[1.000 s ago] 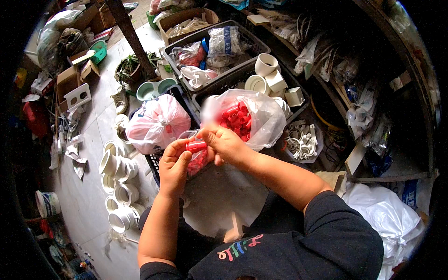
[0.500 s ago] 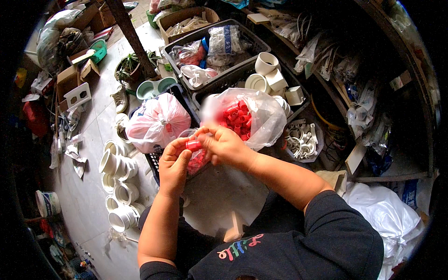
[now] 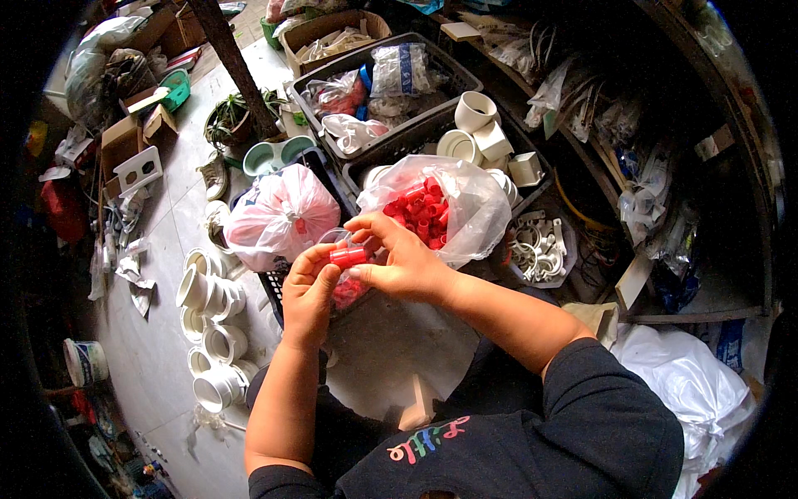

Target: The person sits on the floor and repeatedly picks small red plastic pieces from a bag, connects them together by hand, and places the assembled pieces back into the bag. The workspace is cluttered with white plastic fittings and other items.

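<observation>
Head view: fingers of the left hand (image 3: 308,298) grip one end of a red fitting (image 3: 347,256); those of the right hand (image 3: 407,264) close around its other end. Beyond the hands sits an open translucent bag (image 3: 475,218) of red pieces (image 3: 422,212), beside a knotted pinkish bag (image 3: 278,214). White pipe fittings (image 3: 218,389) stand on the floor (image 3: 158,366) leftward.

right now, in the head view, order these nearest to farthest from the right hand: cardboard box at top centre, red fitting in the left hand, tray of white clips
1. Red fitting: just left of the right hand
2. Tray of white clips: to its right
3. Cardboard box: well ahead, slightly left
</observation>
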Demonstrator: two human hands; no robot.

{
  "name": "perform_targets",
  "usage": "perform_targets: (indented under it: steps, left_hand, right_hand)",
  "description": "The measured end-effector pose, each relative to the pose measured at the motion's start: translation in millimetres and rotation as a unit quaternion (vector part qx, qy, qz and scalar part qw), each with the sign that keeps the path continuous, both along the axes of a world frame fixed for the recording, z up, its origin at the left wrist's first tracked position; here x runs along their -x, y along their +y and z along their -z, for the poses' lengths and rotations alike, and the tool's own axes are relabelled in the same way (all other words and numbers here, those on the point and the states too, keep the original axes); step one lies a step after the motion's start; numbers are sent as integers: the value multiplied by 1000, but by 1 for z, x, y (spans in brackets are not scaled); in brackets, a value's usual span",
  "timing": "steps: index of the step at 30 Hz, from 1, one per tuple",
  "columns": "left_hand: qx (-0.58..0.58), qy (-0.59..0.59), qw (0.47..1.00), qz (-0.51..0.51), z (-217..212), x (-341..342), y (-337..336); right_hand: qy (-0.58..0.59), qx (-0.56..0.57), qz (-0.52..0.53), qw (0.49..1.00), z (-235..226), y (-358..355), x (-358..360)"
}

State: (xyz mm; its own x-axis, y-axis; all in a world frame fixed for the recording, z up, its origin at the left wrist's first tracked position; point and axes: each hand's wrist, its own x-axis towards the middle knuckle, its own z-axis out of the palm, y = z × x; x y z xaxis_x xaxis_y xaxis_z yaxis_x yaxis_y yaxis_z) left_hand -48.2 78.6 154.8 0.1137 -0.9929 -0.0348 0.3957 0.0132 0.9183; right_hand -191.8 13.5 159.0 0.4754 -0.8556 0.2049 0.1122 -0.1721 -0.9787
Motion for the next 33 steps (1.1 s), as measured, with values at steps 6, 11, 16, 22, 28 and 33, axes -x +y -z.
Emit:
perform_targets:
  steps: [6,11,16,22,28,33]
  left_hand:
    - [-2,1,1000,6,-1,-3,2]
    - [-12,16,1000,20,-3,0,1]
    - [-4,-13,1000,0,-3,0,3]
    - [22,-98,995,-22,-5,6,7]
    - [38,-118,992,22,10,-5,-5]
    - [-56,-213,971,-92,55,-58,-20]
  right_hand:
    - [73,-227,-104,966,-27,-5,11]
    - [87,60,-27,994,-14,1,9]
    - [93,-45,-62,993,-18,3,9]
    - [-1,-275,-115,955,-28,4,11]
    - [59,-252,-107,960,-16,-4,13]
    - [359,107,17,927,-10,-30,29]
